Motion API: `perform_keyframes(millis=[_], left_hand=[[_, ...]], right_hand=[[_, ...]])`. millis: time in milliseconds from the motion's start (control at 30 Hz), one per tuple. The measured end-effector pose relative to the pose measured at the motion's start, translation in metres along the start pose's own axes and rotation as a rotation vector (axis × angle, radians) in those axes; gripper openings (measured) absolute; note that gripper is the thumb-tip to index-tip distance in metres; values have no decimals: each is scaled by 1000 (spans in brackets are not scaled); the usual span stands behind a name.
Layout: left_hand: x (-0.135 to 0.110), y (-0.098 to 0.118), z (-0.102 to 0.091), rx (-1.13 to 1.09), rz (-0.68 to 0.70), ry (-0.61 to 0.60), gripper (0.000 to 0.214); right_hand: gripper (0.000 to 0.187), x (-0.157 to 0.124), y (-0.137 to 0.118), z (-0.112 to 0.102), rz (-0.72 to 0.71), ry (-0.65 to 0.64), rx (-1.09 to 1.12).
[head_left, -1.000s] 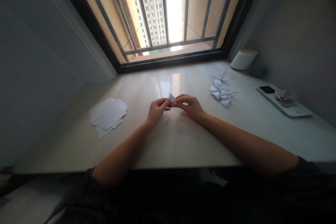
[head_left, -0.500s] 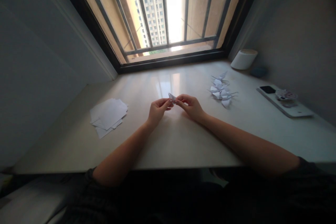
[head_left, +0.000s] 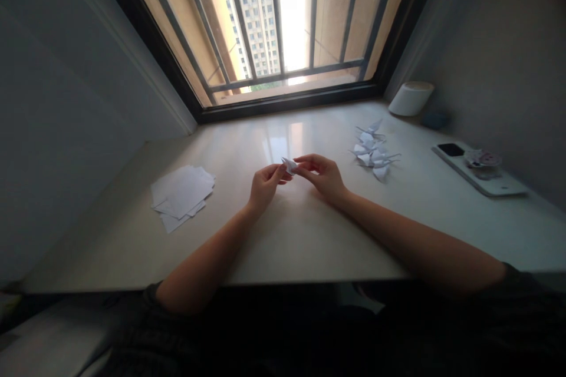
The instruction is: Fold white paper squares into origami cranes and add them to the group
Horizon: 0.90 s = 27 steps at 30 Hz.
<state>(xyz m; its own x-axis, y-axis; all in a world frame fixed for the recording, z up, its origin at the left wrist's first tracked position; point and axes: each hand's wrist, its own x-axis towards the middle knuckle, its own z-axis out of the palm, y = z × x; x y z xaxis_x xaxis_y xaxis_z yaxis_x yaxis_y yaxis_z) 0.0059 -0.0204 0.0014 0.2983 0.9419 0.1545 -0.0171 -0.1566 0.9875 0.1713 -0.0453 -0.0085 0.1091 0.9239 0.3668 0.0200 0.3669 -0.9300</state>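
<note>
Between my two hands, above the middle of the pale tabletop (head_left: 283, 247), is a small piece of folded white paper (head_left: 289, 165) with pointed tips. My left hand (head_left: 266, 184) pinches its left side between thumb and fingers. From the other side, my right hand (head_left: 322, 175) grips the paper's right edge with thumb and forefinger. Fingertips cover part of the folds. To the right lies a cluster of several folded paper cranes (head_left: 374, 153). A loose stack of white paper sheets (head_left: 183, 193) rests on the left.
At the right, a phone (head_left: 480, 171) lies flat with a small round object (head_left: 485, 159) on it. A white cylindrical object (head_left: 411, 99) stands by the right wall, beside a dark rounded item (head_left: 435, 120). A barred window (head_left: 287, 94) borders the far edge.
The fingers of my right hand have shifted slightly up on the folded paper, and more of its white surface shows. My left hand stays almost in place.
</note>
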Motion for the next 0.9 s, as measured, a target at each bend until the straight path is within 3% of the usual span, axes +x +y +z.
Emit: perform_keyframes(millis=[400,733,900], left_hand=[[1,-2,1,9,34,18,31],[5,-8,-1,-149,-98,53,41],[4,-6,0,-120,-115,59,43]], right_hand=[[23,-2,-1,-2,-72,-22,-93],[35,-1,1,-1,23,-100,6],[22,-2,3,0,-18,-32,-81]])
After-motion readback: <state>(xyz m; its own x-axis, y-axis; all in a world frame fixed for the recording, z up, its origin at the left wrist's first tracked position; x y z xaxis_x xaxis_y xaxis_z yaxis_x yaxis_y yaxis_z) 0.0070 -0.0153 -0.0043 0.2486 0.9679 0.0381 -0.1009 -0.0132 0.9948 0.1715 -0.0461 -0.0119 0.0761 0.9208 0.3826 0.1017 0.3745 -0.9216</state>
